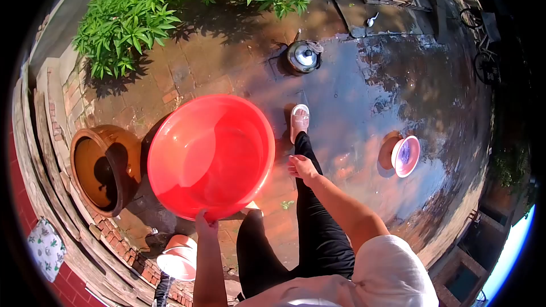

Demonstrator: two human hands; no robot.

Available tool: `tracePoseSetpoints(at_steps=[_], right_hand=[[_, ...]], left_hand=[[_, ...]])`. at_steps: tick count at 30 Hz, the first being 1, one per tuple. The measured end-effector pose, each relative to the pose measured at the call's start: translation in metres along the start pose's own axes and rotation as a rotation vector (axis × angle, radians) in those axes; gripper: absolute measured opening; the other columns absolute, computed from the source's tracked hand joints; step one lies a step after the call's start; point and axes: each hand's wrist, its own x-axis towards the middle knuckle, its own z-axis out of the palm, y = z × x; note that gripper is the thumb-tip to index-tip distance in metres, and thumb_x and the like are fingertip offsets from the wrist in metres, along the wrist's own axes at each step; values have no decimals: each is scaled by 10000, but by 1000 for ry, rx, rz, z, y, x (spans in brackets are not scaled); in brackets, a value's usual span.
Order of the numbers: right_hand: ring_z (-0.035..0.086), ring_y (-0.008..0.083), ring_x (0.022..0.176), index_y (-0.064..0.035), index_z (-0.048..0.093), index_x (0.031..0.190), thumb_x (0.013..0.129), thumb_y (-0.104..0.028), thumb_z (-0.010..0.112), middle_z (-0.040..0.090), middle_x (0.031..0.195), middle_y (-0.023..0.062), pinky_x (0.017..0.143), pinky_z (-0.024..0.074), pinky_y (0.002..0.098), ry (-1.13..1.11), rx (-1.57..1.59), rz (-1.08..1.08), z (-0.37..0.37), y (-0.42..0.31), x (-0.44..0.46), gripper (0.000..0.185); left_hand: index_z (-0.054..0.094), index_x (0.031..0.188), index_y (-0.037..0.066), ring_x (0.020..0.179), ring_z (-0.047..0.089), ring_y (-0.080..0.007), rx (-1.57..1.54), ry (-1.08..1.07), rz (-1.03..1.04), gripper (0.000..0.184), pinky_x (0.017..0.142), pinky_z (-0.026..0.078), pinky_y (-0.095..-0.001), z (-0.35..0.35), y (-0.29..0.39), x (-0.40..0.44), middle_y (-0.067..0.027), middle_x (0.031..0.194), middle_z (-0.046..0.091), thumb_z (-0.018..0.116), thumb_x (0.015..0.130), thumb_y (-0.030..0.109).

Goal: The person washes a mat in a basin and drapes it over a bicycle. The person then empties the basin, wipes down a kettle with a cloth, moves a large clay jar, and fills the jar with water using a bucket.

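A large red plastic basin (211, 153) is tilted toward me, its smooth inside lit by the sun. My left hand (206, 223) grips its near rim, with the fingers partly hidden by the rim. To the right of the basin, my right hand (302, 167) hangs in front of my leg with its fingers curled in. It is apart from the basin, and I see nothing in it. Left of the basin stands a brown glazed jar (132, 153) with a wide mouth, part of it in shadow.
A metal kettle (303, 57) stands on the wet brick ground ahead. A small pink basin (406, 156) is off to the right. Pinkish buckets (179, 258) sit at lower left, beside wooden beams (42, 131). Green plants (128, 23) grow at the far left.
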Motion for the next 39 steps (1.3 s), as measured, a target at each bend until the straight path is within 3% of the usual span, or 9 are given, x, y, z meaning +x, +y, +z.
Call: tracePoseSetpoints(at_steps=[5,11,14,17,20,25,28,36,39], right_hand=[[473,122,485,-25,568,886,868,-220,545,545,657,26,446,418,255,316,152,-96,-126,-138,211,198],[490,111,590,-39,604,999,817,-324,596,558,742,8,548,444,285,513,-350,-300,-217,-296,465,338],[552,213,782,5,555,1139,820,-397,568,611,829,91,777,451,325,509,-458,-464,-199,-364,515,513],[564,348,1027,37,466,1215,779,-385,587,576,1109,243,906,417,356,446,-643,-510,-180,-375,536,619],[588,307,986,61,490,1178,747,-361,610,603,1061,220,876,433,350,597,-887,-573,-180,-353,529,615],[607,252,899,83,523,1113,679,-314,662,625,959,197,785,463,313,225,-438,-484,-184,-369,482,604],[605,271,919,97,516,1106,723,-333,659,628,957,204,814,455,324,184,-384,-587,-156,-367,458,593],[536,434,850,3,599,841,852,-283,562,580,895,237,743,437,446,440,-639,-619,-133,-355,402,288],[593,197,748,18,596,883,888,-278,550,632,899,101,656,441,314,163,-305,-490,-143,-319,394,300]], left_hand=[[563,983,70,766,632,-166,-166,-49,119,275,652,551,-294,171,-20,40,-48,894,648,593,714,21],[572,959,60,759,617,-134,-319,-54,133,246,654,530,-264,338,-80,143,-43,925,644,584,724,-12],[578,966,48,796,625,-161,-401,-67,115,232,675,535,-291,388,-113,176,-61,949,647,577,739,0],[581,977,37,859,625,-201,-420,-166,-63,214,723,533,-338,395,-149,221,-70,974,647,584,764,40],[565,1009,22,987,585,-257,-465,-68,-190,262,875,471,-443,420,-170,234,-96,1013,632,634,787,141],[486,1126,27,1063,534,-289,-154,299,-416,413,921,441,-403,459,-182,209,-160,1160,535,630,809,248],[429,1234,26,1140,468,-254,304,-207,-207,484,920,390,-351,485,-193,172,-137,1192,520,551,851,295],[364,1311,31,1203,419,-261,601,-625,126,581,969,327,-338,680,-207,143,-161,1307,427,438,903,439],[449,1232,21,1081,470,-160,567,-584,80,561,918,345,-323,734,-223,170,-94,1179,522,437,897,472]])
